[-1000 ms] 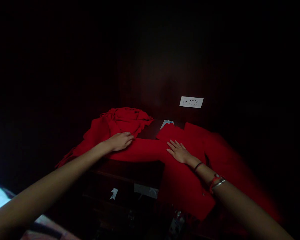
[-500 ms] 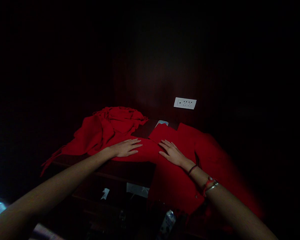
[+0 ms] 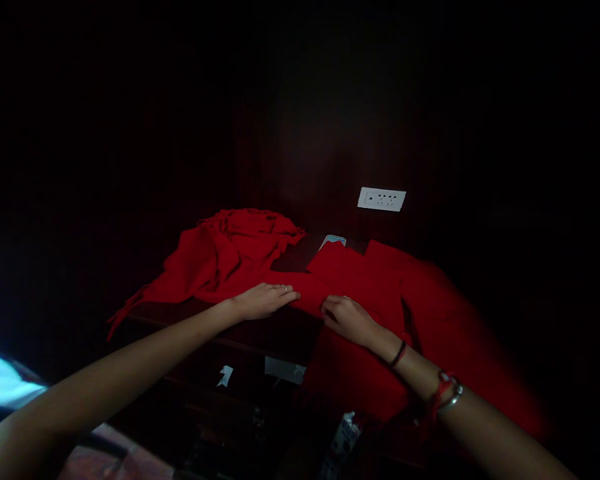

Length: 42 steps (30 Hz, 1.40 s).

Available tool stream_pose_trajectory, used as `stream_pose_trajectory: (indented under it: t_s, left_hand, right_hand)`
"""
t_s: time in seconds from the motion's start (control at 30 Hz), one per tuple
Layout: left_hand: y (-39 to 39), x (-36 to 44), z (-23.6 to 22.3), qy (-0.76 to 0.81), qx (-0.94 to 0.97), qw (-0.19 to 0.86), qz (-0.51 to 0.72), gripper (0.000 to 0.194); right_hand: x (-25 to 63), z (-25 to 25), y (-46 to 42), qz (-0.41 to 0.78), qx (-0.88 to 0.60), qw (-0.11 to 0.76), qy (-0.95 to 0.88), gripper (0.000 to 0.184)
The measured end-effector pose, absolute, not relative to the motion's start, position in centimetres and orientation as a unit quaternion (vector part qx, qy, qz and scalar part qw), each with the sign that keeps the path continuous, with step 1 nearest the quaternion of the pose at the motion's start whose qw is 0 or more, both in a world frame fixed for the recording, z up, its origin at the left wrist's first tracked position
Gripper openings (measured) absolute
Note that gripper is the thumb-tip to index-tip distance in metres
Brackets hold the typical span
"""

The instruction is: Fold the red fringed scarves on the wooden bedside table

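Note:
A red fringed scarf (image 3: pixel 300 280) runs across a dark surface in low light. Its left part is a crumpled heap; to the right it spreads flatter and hangs over the front edge. My left hand (image 3: pixel 265 301) is at the near edge of the narrow middle stretch, its fingers pressed together on the cloth. Just to the right, my right hand (image 3: pixel 349 319) has its fingers curled into the same stretch, with the fingertips partly hidden. Whether the red cloth (image 3: pixel 445 320) at far right is the same piece I cannot tell.
A phone-like object (image 3: pixel 334 241) lies behind the scarf, partly covered. On the back wall is a white socket plate (image 3: pixel 381 199). Below the front edge are pale paper-like pieces (image 3: pixel 285 370) and a white patterned packet (image 3: pixel 344 440).
Both hands went from lying flat with fingers spread to having them bent and closed at the cloth's near edge. The camera view shifted slightly.

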State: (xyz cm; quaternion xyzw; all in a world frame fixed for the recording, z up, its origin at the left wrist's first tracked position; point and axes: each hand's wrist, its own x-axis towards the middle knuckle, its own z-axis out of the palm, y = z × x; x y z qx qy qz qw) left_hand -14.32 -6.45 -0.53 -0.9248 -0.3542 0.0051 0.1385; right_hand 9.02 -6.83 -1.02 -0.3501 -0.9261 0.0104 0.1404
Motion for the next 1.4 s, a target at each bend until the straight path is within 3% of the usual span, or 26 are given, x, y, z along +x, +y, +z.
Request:
stream_pose_trajectory:
  t_s: [0.3,0.47,0.6,0.7,0.93,1.03,1.17,1.23,1.4]
  left_hand:
    - [-5.3,-13.8,-0.3,-0.323,-0.924,0.206,-0.025,0.036]
    - [-5.7,-13.0,0.1,-0.333,-0.911,0.238,-0.056,0.020]
    - [-6.8,-12.5,-0.1,-0.355,-0.903,0.229,-0.078,0.022]
    - [-7.9,-12.6,-0.5,-0.357,-0.907,0.223,-0.027,0.020]
    - [-9.4,-11.2,-1.5,-0.312,-0.910,0.268,-0.041,0.033]
    - [-8.7,-9.9,-1.5,-0.274,-0.927,0.253,-0.019,0.026]
    - [-7.7,-9.2,-1.3,-0.284,-0.928,0.241,-0.010,0.018]
    - [-7.4,-9.3,-1.1,-0.300,-0.926,0.230,-0.019,0.014]
    - [-7.5,-9.7,-0.8,-0.325,-0.927,0.184,-0.047,0.022]
  right_hand:
    - [10.3,-2.1,-4.0,0.244,-0.374,0.250,-0.859,0.012]
    - [9.8,-1.7,-5.4,0.186,-0.356,0.260,-0.878,0.014]
    - [8.3,-1.4,-7.9,0.045,-0.374,0.238,-0.895,0.034]
    - [7.8,-1.7,-9.3,-0.034,-0.424,0.210,-0.881,0.043]
    - [12.0,-3.0,-12.4,0.007,-0.450,0.199,-0.871,0.050]
    - [13.8,-3.8,-14.0,0.014,-0.411,0.178,-0.894,0.044]
    - [14.2,-3.9,-14.9,0.022,-0.396,0.205,-0.895,0.016]
    - [14.1,-3.4,-14.6,0.048,-0.401,0.218,-0.889,0.017]
    - [15.4,-1.3,-11.2,0.240,-0.442,0.333,-0.797,0.014]
